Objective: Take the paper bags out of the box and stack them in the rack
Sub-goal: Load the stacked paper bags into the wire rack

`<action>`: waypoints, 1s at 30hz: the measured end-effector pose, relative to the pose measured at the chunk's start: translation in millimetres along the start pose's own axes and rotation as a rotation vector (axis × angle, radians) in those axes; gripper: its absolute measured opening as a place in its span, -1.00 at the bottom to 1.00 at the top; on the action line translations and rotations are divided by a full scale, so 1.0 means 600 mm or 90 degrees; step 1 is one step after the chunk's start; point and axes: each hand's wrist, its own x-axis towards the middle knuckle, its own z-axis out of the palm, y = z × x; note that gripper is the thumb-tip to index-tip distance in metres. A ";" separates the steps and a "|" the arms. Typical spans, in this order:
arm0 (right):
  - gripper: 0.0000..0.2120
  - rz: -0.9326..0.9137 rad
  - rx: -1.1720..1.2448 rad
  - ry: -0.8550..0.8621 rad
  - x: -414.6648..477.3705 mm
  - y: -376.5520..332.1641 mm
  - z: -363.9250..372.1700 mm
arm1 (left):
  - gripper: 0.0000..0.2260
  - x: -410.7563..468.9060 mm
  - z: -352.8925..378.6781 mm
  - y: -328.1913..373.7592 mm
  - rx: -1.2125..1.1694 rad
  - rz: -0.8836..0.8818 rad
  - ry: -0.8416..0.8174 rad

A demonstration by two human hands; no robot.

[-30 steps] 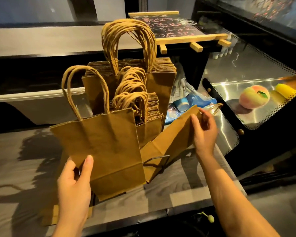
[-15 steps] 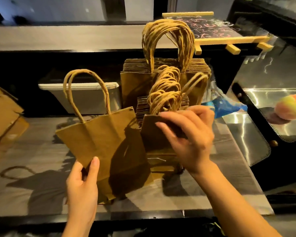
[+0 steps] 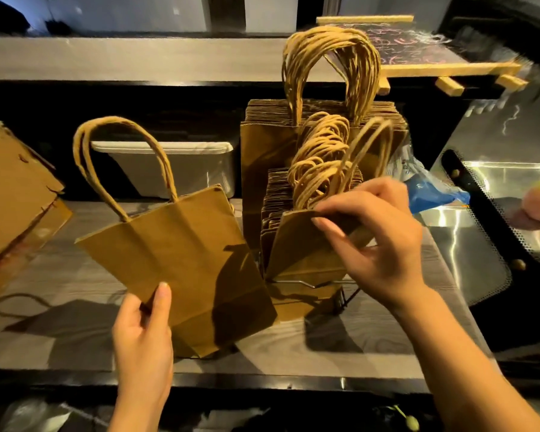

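- Lying out past the left hand's outer side is the cardboard box (image 3: 13,194).
- Left hand (image 3: 144,335) pinches the lower corner of a flat paper bag (image 3: 181,260), tilted with its handles up.
- Between the hands, the wire rack (image 3: 309,283) holds upright bags.
- Right hand (image 3: 378,241) curls its fingers over the top edge of the front bag (image 3: 296,244) in that rack.
- Beyond this hand stands a taller bag stack (image 3: 262,157); a blue packet (image 3: 430,191) lies just right of it.

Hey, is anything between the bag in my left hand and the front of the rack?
Only the right hand, pinching the top edge of the front bag in the rack, sits there. Nothing else visible stands between the held bag in the left hand and the rack.
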 end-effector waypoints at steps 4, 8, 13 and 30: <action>-0.81 0.001 -0.038 0.022 -0.026 0.005 0.031 | -0.72 0.001 0.003 -0.006 0.001 -0.001 -0.006; -0.88 -0.009 -0.029 0.022 0.005 0.013 -0.001 | -0.74 0.002 0.000 -0.003 0.001 0.017 -0.014; -0.92 -0.051 -0.058 -0.057 0.026 0.006 -0.030 | -0.76 0.013 -0.015 -0.006 -0.027 0.030 0.000; -0.69 0.026 -0.077 -0.001 -0.084 -0.004 0.074 | -0.64 -0.004 0.005 0.004 -0.003 0.003 -0.073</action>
